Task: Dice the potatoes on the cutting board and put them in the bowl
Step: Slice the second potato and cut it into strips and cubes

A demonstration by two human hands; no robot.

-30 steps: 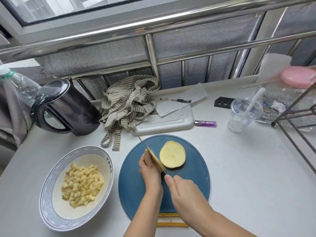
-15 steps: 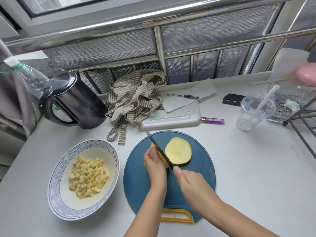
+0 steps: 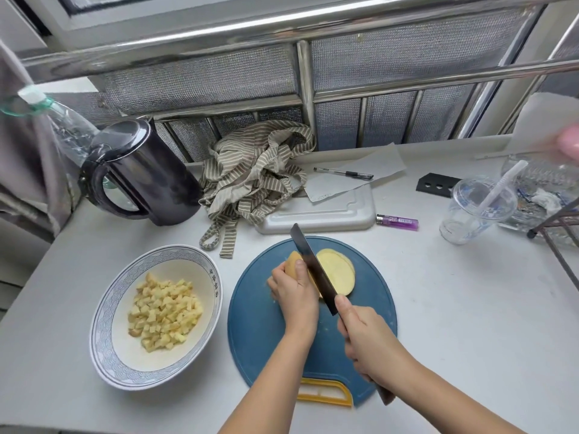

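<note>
White counter (image 3: 470, 324) below a meshed window rail carries a round blue board (image 3: 260, 346). On it the left hand (image 3: 294, 297) grips a potato (image 3: 292, 261), fingers curled close together over its top, the potato's far end poking out past the fingertips. The right hand (image 3: 368, 339) is wrapped round the handle of a knife (image 3: 313, 270), one fingertip laid at the blade's heel. The blade stands tilted just right of the left fingers, against the potato. Slices (image 3: 338, 274) lie stacked flat on the blade's other side, away from those fingers. Left of the left hand, off the board, a bowl (image 3: 103, 317) holds dice (image 3: 163, 311). Beyond the fingertips sit a kettle (image 3: 147, 173), a striped cloth (image 3: 253, 170), a tray (image 3: 329, 214), a lighter (image 3: 398, 221) and a cup (image 3: 473, 211).
</note>
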